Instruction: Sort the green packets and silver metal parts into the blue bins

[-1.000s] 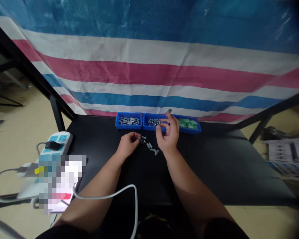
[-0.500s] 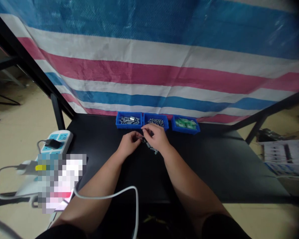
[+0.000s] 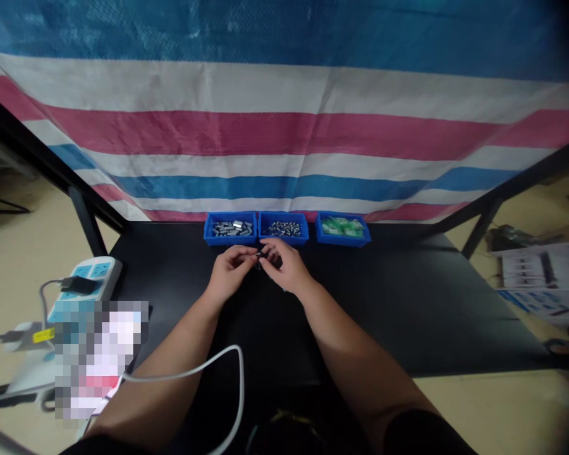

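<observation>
My left hand (image 3: 231,270) is closed in a pinch on a small metal cylinder (image 3: 258,254), just in front of the blue bins. Right beside it, my right hand (image 3: 287,266) has its fingers curled toward the same piece. What its fingertips grip is too small to make out. A few dark metal bits show below the fingertips, mostly hidden by the hands. Beyond the hands stand a blue bin of metal cylinders (image 3: 212,240), a blue bin of smaller metal pieces (image 3: 302,239) and, to the right, a blue bin of green-and-white packets (image 3: 344,241).
The black tabletop (image 3: 370,303) lies under everything, with a striped tarp (image 3: 284,133) hanging behind it. At the left edge are a power strip (image 3: 110,278) with plugs and a blurred-out phone-like device (image 3: 109,344). A white cable (image 3: 239,373) loops across my left forearm.
My hands have drawn closer together, and the metal cylinder now shows at the fingertips. The loose pieces seen below my right hand are now mostly hidden. The whole view has shifted slightly.
</observation>
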